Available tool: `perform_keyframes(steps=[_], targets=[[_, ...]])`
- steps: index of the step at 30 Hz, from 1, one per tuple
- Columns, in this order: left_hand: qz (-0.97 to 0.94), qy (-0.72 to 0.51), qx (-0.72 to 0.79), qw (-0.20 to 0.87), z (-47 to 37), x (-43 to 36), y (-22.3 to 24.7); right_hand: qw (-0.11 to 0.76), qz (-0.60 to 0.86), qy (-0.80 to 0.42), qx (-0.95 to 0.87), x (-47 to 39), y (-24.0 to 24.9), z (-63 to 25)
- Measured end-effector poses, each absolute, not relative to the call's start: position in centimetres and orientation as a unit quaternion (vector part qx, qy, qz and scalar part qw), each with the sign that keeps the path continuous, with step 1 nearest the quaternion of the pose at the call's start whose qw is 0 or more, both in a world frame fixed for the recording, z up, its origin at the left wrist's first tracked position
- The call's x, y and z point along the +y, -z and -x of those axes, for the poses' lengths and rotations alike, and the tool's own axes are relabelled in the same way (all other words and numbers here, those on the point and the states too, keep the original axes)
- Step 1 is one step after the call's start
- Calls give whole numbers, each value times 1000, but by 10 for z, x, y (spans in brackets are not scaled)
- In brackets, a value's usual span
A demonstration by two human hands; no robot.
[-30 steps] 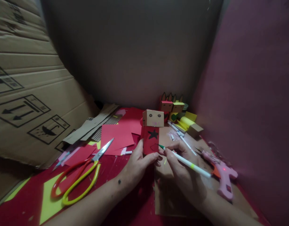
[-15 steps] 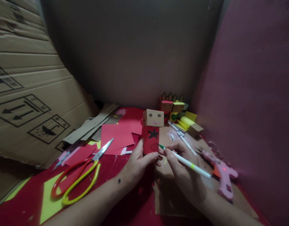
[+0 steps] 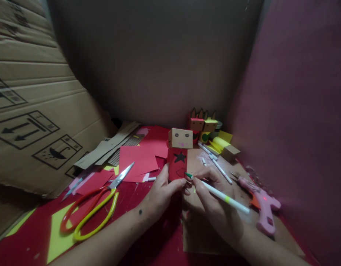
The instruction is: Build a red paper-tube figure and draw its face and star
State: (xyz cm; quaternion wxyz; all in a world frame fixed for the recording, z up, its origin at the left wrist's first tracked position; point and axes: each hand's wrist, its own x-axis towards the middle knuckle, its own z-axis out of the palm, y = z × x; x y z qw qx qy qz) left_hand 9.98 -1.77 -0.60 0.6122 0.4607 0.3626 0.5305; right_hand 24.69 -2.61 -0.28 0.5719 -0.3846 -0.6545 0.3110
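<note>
A small cardboard figure (image 3: 178,164) with a red body and a brown box head (image 3: 182,139) stands upright in my left hand (image 3: 165,188), thumb across its lower front. The head bears drawn eyes and a pink mark. On the body there is a dark star (image 3: 179,157) and, below it, a thin outlined shape. My right hand (image 3: 212,192) pinches a white felt-tip pen (image 3: 228,198) with a green tip and a yellow band. Its tip is at the right edge of the outlined shape; whether it touches is hard to tell.
Red-and-yellow-handled scissors (image 3: 112,192) lie left on coloured paper. A pink glue gun (image 3: 263,207) rests at right on a cardboard sheet (image 3: 198,236). Behind are white pens (image 3: 220,168), two similar figures (image 3: 203,127) and red paper (image 3: 137,162). A large carton (image 3: 37,103) walls the left.
The pen tip has moved slightly down and left along the outlined shape. The figure has shifted very slightly left; both hands keep their hold.
</note>
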Motion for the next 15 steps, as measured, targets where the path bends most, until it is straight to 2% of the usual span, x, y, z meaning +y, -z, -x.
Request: perform_keyframes(steps=[15], targets=[[-464,-534,374,599,-100,-18,3,542,362,-319,-688,-30,-3,-248]])
